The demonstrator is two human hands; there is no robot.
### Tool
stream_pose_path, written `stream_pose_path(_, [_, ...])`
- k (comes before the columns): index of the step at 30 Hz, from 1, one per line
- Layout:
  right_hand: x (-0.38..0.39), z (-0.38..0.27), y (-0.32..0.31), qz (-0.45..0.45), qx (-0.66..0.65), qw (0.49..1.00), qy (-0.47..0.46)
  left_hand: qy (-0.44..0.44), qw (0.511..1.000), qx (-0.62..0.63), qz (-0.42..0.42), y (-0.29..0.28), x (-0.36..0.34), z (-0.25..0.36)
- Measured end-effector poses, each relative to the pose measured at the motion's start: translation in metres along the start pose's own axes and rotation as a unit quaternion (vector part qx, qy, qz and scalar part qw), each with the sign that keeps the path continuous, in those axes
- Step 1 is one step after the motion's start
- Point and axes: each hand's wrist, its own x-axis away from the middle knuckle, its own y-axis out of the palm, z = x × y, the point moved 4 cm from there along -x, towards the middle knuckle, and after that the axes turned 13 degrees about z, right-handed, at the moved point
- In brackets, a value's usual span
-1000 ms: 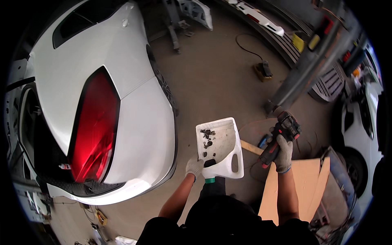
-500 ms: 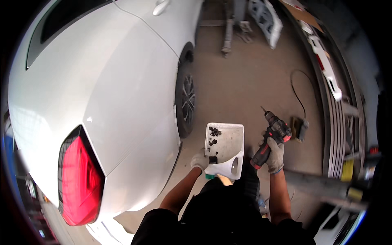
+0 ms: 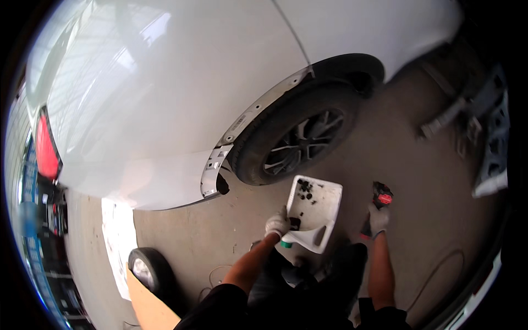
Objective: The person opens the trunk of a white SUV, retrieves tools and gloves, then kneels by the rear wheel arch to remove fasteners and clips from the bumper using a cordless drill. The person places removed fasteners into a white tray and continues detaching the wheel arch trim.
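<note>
My left hand (image 3: 278,224), in a pale work glove, grips the left side of a white plastic tub (image 3: 328,201) that looks like a cut-open jug with a green cap (image 3: 286,244). Several small black fasteners (image 3: 304,188) lie in the tub's far left part. A larger dark piece (image 3: 295,223) sits beside my fingers. My gloved right hand (image 3: 379,219) is closed around the handle of a black and red cordless drill (image 3: 383,193). A white car (image 3: 159,121) stands ahead, its wheel (image 3: 304,146) just beyond the tub. Bare metal with holes (image 3: 258,107) shows along the wheel arch.
A loose tyre (image 3: 151,269) and a tan board (image 3: 146,302) are at the lower left. Metal stand legs (image 3: 448,118) and a pale panel (image 3: 492,148) stand at the far right. A thin hose (image 3: 448,256) runs over the floor at the lower right.
My view has turned left and come nearer the car's rear wheel. Tub and drill remain in my hands; the drill now points farther away from me.
</note>
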Motion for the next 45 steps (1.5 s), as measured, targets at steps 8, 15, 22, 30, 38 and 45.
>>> stream_pose_path(8, [-0.17, 0.191, 0.073, -0.182, 0.344, 0.911, -0.135, -0.192, 0.98, 0.058, 0.007, 0.203, 0.021, 0.015])
stream_pose_path(15, [-0.125, 0.23, 0.14, -0.266, 0.449, 0.828, -0.204, -0.314, 0.946, 0.065, 0.042, 0.273, 0.064, -0.057])
stream_pose_path(22, [-0.149, 0.285, 0.166, -0.285, 0.446, 0.832, -0.167, -0.334, 0.94, 0.068, -0.007, 0.286, 0.072, -0.082])
stream_pose_path(30, [-0.185, 0.307, 0.205, -0.344, 0.454, 0.789, -0.231, -0.42, 0.884, 0.202, 0.034, 0.249, 0.043, -0.095])
stream_pose_path(38, [-0.155, 0.259, 0.21, -0.278, 0.258, 0.925, 0.03, -0.418, 0.56, 0.702, 0.134, 0.173, -0.009, -0.193])
stream_pose_path(45, [-0.148, 0.24, 0.221, -0.26, 0.316, 0.912, -0.028, -0.4, 0.504, 0.752, 0.147, 0.173, 0.003, -0.226])
